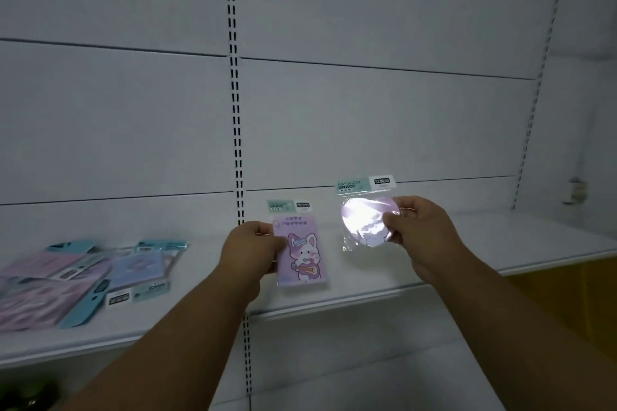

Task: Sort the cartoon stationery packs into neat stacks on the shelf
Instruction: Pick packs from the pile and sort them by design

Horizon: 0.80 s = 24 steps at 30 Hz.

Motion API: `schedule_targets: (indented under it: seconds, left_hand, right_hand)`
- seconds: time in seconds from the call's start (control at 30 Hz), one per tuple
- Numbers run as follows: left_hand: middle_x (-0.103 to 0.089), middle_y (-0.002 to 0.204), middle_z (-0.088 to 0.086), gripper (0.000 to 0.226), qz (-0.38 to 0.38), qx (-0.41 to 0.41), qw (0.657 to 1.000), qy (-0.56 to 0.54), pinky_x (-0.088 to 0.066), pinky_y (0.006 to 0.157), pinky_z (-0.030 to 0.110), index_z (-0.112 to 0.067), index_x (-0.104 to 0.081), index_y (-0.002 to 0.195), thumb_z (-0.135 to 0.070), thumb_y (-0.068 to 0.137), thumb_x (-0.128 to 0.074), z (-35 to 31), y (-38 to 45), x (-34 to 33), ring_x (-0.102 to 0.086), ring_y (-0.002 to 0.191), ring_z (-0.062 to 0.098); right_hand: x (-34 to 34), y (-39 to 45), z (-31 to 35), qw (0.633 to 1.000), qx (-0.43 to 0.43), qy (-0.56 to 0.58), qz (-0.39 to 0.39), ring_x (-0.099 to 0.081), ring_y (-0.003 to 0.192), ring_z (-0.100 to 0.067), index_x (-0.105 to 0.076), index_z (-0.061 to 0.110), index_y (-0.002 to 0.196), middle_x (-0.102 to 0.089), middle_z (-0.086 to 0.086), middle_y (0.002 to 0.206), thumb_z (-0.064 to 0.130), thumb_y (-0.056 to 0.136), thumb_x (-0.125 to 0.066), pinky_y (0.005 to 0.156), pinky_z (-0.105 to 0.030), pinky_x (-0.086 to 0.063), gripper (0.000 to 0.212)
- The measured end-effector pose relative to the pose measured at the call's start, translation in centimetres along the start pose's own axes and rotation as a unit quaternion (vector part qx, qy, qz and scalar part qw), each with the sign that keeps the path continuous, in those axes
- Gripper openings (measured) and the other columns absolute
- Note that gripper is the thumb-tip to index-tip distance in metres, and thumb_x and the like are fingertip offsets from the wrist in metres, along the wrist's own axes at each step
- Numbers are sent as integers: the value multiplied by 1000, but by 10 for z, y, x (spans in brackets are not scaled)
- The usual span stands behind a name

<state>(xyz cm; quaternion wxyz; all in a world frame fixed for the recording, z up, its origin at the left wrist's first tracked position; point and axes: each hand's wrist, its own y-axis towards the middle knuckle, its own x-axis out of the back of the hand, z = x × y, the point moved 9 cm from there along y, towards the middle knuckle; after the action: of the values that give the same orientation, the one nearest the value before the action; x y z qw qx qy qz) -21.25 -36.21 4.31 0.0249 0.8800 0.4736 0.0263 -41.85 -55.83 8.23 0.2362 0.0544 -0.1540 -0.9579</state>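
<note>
My left hand (250,252) grips the left edge of a pink rectangular pack (302,252) printed with a cartoon bunny holding a guitar; the pack is held just above the white shelf (467,243). My right hand (414,227) pinches the right side of a clear pack holding a lilac heart-shaped pad (364,218), with a mint "FASHION GRACE" header on top. This second pack is raised a little higher, to the right of the bunny pack. A loose pile of pink, purple and teal packs (66,280) lies on the shelf at the left.
A slotted black-and-white upright (235,110) runs down the back panel between the two shelf sections. Another upright (534,93) stands at the right. Below the shelf at the right is a yellow surface (567,294). A dark green object (30,394) shows at the bottom left.
</note>
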Motion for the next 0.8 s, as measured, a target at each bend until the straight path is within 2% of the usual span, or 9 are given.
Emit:
schedule_targets:
  seconds: [0.1,0.23,0.3,0.33,0.43,0.57,0.63,0.77,0.8]
  left_hand:
    - [-73,91,19,4,9,10,999,47,-61,61,36,5,-61,89,3,89,-65,5,26,-25,-73,76,30]
    - [-72,84,20,9,15,46,994,96,-63,67,40,2,-62,78,3,87,-66,22,67,-50,-73,76,32]
    - [-74,89,24,5,5,55,988,145,-62,77,46,2,-63,80,1,82,-68,31,88,-54,-74,82,35]
    - [-74,90,24,5,-7,57,982,181,-62,76,45,0,-63,80,-2,80,-68,36,97,-53,-74,81,34]
    - [-73,81,15,11,-40,47,944,324,-60,66,31,-5,-62,78,-12,78,-70,40,108,-48,-71,73,27]
    - [-66,79,6,20,-44,39,905,421,-51,62,27,-10,-60,79,-24,75,-74,37,108,-46,-66,78,23]
    - [-60,75,3,26,-39,37,884,464,-46,63,26,-12,-56,77,-28,74,-76,35,108,-48,-62,79,22]
    - [-67,87,5,34,-32,39,838,544,-55,73,29,-14,-56,77,-30,63,-82,30,110,-52,-68,88,24]
    - [-68,90,5,31,-40,20,832,553,-55,74,29,-14,-58,79,-31,66,-80,25,112,-54,-68,89,24]
  right_hand:
    - [-5,20,-9,1000,-8,24,15,-70,80,-27,-67,3,104,-73,-15,94,-5,86,-60,69,-35,-58,21]
    - [-16,43,-11,998,-13,41,43,-69,68,-20,-68,8,90,-73,-12,84,-7,87,-59,59,-26,-59,18]
    - [-20,54,-10,997,-14,46,58,-69,69,-22,-68,6,91,-73,-14,85,-8,87,-59,62,-28,-60,18]
    - [-22,58,-11,997,-15,48,63,-69,71,-24,-69,4,94,-73,-15,87,-8,86,-59,66,-31,-60,18]
    - [-29,68,-16,995,-18,54,76,-69,74,-26,-70,6,93,-74,-15,87,-7,85,-60,74,-37,-60,19]
    - [-34,78,-18,993,-20,50,103,-70,73,-24,-68,4,100,-74,-14,87,-9,85,-59,70,-35,-60,22]
    - [-32,84,-19,993,-23,43,108,-71,76,-26,-68,5,99,-74,-15,91,-9,85,-59,70,-35,-61,22]
    - [-28,93,-25,992,-25,36,119,-71,74,-24,-68,5,97,-74,-14,90,-9,85,-59,65,-32,-61,21]
    - [-25,95,-28,992,-28,33,118,-70,73,-24,-68,5,96,-74,-15,90,-9,84,-60,65,-32,-60,20]
